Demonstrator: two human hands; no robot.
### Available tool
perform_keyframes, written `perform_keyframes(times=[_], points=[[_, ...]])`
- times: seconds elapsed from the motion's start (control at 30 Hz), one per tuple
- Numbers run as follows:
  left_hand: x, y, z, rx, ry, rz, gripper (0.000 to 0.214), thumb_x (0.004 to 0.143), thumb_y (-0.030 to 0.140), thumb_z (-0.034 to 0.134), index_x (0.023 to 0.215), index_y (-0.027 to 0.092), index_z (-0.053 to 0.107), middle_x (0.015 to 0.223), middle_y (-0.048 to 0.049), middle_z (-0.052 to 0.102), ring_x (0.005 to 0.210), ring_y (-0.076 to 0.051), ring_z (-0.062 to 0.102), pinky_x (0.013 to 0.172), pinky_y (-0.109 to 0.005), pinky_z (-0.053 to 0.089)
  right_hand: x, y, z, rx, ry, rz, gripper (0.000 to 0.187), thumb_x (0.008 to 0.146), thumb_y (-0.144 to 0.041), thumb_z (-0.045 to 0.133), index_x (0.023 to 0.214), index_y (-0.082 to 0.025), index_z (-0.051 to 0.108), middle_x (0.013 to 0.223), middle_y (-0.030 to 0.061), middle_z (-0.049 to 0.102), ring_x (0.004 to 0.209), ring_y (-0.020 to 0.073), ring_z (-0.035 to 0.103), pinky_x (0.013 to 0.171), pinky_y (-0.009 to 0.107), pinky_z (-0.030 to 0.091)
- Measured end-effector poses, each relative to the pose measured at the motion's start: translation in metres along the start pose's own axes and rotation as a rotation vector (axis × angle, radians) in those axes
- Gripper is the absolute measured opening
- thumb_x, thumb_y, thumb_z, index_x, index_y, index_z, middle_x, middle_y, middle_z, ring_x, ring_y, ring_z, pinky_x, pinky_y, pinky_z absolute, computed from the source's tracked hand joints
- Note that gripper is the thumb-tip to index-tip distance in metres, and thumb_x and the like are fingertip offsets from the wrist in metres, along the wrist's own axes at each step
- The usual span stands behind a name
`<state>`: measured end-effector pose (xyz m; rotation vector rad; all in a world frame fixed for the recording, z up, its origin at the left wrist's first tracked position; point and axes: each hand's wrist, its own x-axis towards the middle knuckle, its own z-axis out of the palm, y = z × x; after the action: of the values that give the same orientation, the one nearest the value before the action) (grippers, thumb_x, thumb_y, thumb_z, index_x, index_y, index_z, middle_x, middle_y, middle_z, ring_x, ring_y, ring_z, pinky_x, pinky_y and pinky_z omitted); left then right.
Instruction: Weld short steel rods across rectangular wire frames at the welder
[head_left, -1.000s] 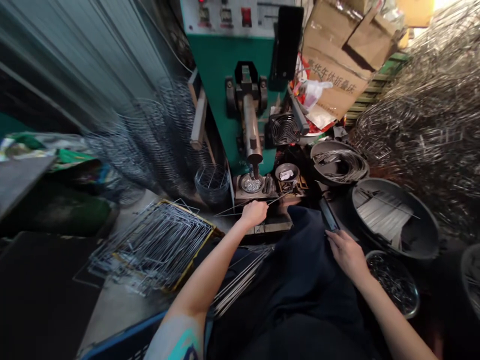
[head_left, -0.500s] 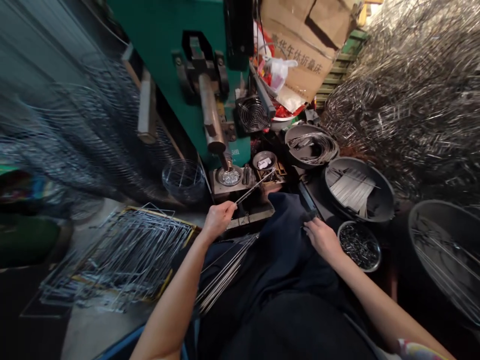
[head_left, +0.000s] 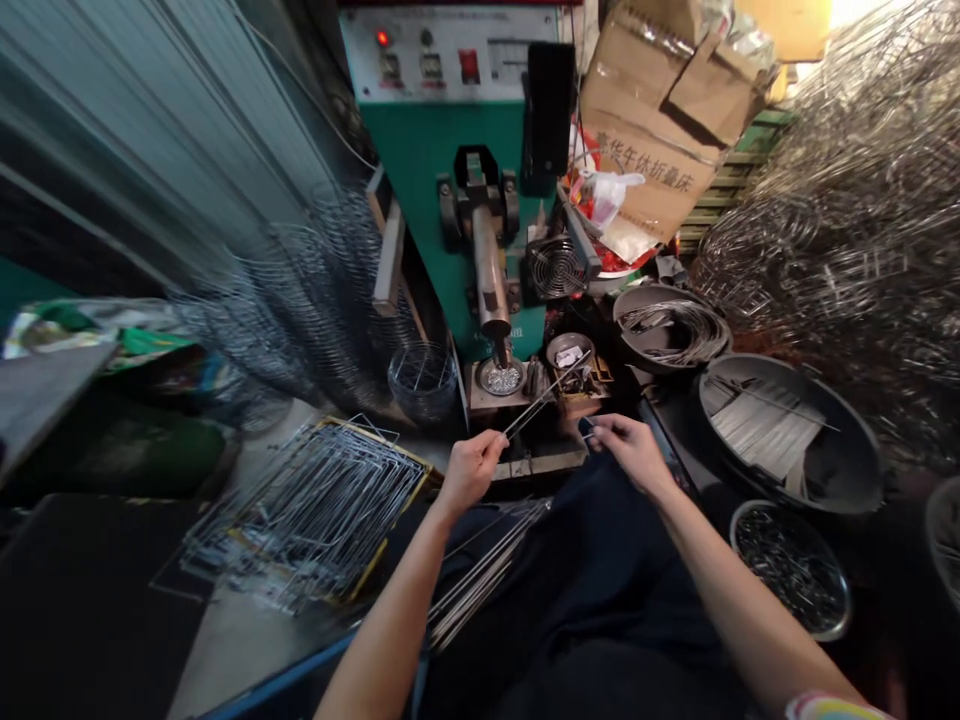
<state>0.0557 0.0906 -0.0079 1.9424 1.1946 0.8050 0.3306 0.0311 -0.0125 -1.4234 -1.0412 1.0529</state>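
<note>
My left hand is closed around a thin bent wire rod whose far end points up and right toward the green press machine. My right hand is pinched on a small metal piece, too small to name, just right of the rod tip. Both hands hover in front of the machine's small work platform, below the vertical ram. A bundle of straight wire rods lies across my lap.
A stack of wire frames lies on a tray at left. Dark bowls hold metal strips, curved wires and small parts. A huge heap of wire pieces fills the right. Cardboard boxes stand behind.
My right hand has come up from beside the small-parts bowl to the rod tip, now pinching a small piece. The left hand stays gripped on the rod. The camera view has swung.
</note>
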Motion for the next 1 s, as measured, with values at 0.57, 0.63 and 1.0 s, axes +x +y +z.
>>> perform_keyframes(times=[0.57,0.63,1.0], points=[[-0.027,0.001,-0.004,-0.051,0.196,-0.133,0.033,0.096,0.037,0.045,0.087,0.016,0.069,0.064,0.0004,0.061,0.054,-0.011,0.049,0.055,-0.022,0.035,0.055,-0.017,0.120,0.553,0.016,0.283,0.030,0.061,-0.033,0.085,0.075,-0.015,0.065,0.069,0.0046,0.072,0.058,0.0146,0.070,0.049,0.019,0.056],[-0.028,-0.001,-0.005,-0.057,0.204,-0.137,0.034,0.096,0.038,0.044,0.087,0.016,0.069,0.065,0.0000,0.062,0.055,-0.012,0.050,0.055,-0.022,0.036,0.056,-0.017,0.123,0.499,0.044,0.257,0.029,0.060,-0.032,0.084,0.074,-0.014,0.066,0.064,0.0033,0.070,0.056,0.0141,0.069,0.047,0.018,0.055],[-0.027,-0.002,-0.009,-0.083,0.219,-0.137,0.034,0.096,0.036,0.045,0.086,0.015,0.069,0.063,0.0005,0.059,0.056,-0.011,0.050,0.057,-0.022,0.036,0.058,-0.018,0.134,0.482,0.028,0.180,0.030,0.063,-0.033,0.083,0.081,-0.013,0.070,0.068,0.0035,0.072,0.056,0.0124,0.068,0.050,0.018,0.055]])
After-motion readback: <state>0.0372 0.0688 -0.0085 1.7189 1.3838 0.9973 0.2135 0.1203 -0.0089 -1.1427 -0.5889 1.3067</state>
